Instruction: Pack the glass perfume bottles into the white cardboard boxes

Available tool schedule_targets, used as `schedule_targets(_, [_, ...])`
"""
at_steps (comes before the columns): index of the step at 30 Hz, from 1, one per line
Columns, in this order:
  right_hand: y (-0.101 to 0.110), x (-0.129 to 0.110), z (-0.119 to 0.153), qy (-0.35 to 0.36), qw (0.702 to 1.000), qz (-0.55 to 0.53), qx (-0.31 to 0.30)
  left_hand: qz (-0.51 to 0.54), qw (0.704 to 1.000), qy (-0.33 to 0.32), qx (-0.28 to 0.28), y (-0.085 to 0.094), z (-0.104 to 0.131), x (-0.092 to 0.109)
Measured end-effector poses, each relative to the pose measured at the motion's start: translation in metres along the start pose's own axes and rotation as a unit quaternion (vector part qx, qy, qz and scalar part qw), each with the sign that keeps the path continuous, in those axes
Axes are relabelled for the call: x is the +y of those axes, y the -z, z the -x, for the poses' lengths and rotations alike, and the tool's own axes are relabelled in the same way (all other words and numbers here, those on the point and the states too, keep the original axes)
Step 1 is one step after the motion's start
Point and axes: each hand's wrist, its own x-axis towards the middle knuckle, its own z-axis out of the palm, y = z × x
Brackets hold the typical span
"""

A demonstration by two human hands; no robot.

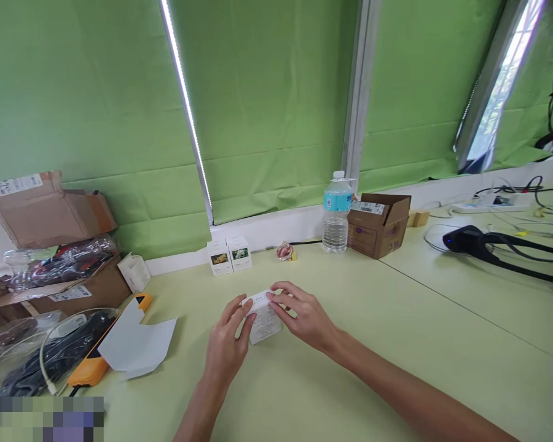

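A small white box with fine print is held above the middle of the pale green table. My left hand pinches its left upper edge between thumb and fingers. On the opposite side, my right hand grips the upper right edge with thumb and fingertips. The printed side faces me, and its top face is visible. Behind my hands stand two small white boxes with pictures, one with an orange picture and one with a green picture. A small pinkish item in clear wrap lies to their right.
A water bottle and an open cardboard box stand at the back. White paper and an orange tool lie left, near cardboard boxes. Black glasses-like gear and cables are on the right.
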Motion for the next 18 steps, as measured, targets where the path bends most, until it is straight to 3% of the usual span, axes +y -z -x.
schedule_targets(3, [0.0, -0.004, 0.0, -0.013, 1.0, 0.019, -0.002, 0.0, 1.0, 0.017, 0.005, 0.0, -0.001, 0.005])
schedule_targets(6, [-0.001, -0.008, 0.002, -0.069, 0.997, 0.025, -0.026, 0.012, 0.999, 0.046, 0.017, 0.002, -0.002, 0.015])
schedule_targets(10, [-0.004, -0.014, 0.004, -0.132, 0.987, -0.035, -0.084, 0.1, 0.985, 0.138, 0.012, 0.005, -0.002, 0.026])
schedule_targets(15, [0.004, -0.029, 0.002, -0.082, 0.963, -0.196, -0.166, 0.301, 0.92, 0.248, -0.025, 0.002, -0.003, 0.024])
schedule_targets(18, [0.012, -0.037, -0.001, -0.06, 0.938, -0.268, -0.21, 0.327, 0.903, 0.275, -0.043, 0.0, -0.002, 0.019])
